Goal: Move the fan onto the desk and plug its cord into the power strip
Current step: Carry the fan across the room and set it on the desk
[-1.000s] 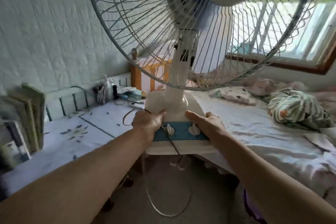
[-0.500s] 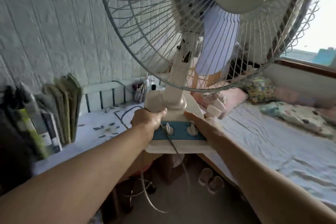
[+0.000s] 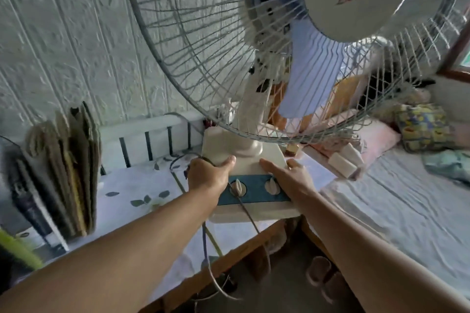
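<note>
smooth cream plastic fan [image 3: 244, 150], thin metal wire grille [image 3: 193, 63], matt leaf-print cloth on wooden-edged desk [image 3: 142, 193], rough embossed wall [image 3: 63, 40]

soft daylight enters from the window [image 3: 460, 58] at the right edge, leaving the room evenly lit with a cool, bluish cast and only faint shadows. motion blur smears the books [image 3: 68, 173] at left and the fan [image 3: 254, 58] grille wires. wide-angle distortion bends the wall [image 3: 63, 46] lines and stretches both forearms.
</note>
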`<act>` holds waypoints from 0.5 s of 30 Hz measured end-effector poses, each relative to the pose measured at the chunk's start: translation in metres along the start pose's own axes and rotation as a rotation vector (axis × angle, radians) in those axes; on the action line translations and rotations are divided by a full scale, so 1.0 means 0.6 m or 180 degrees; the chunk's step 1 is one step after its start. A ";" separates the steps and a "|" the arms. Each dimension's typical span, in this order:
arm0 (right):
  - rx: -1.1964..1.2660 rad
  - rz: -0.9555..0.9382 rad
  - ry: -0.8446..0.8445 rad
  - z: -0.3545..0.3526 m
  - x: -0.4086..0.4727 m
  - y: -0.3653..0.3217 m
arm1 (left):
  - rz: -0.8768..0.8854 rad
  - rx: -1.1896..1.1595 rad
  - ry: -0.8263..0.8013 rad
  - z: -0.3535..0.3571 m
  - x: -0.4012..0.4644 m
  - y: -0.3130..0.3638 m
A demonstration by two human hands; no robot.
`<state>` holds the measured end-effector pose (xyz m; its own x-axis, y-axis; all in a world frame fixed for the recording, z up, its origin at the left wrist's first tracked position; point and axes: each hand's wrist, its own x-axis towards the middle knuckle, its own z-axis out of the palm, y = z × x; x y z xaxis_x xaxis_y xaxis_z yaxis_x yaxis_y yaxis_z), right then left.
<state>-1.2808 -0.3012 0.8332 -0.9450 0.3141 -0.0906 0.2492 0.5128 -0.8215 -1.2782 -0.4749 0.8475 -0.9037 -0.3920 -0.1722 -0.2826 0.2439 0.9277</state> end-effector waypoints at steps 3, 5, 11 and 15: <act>-0.0103 -0.0020 -0.0102 0.023 0.057 0.015 | -0.0056 0.0033 0.0107 0.034 0.044 -0.021; -0.0257 -0.0076 -0.0159 0.040 0.100 0.031 | -0.0200 0.0057 0.0211 0.058 0.072 -0.036; -0.0475 -0.0131 -0.0414 0.102 0.201 0.089 | -0.0484 0.0122 0.0450 0.133 0.140 -0.111; -0.0542 -0.0188 -0.0620 0.142 0.243 0.134 | -0.0627 0.0230 0.0628 0.174 0.174 -0.169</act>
<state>-1.4167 -0.2822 0.7060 -0.9778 0.1283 -0.1654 0.2087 0.6580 -0.7235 -1.3778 -0.4479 0.7009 -0.7511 -0.6013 -0.2726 -0.4752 0.2057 0.8555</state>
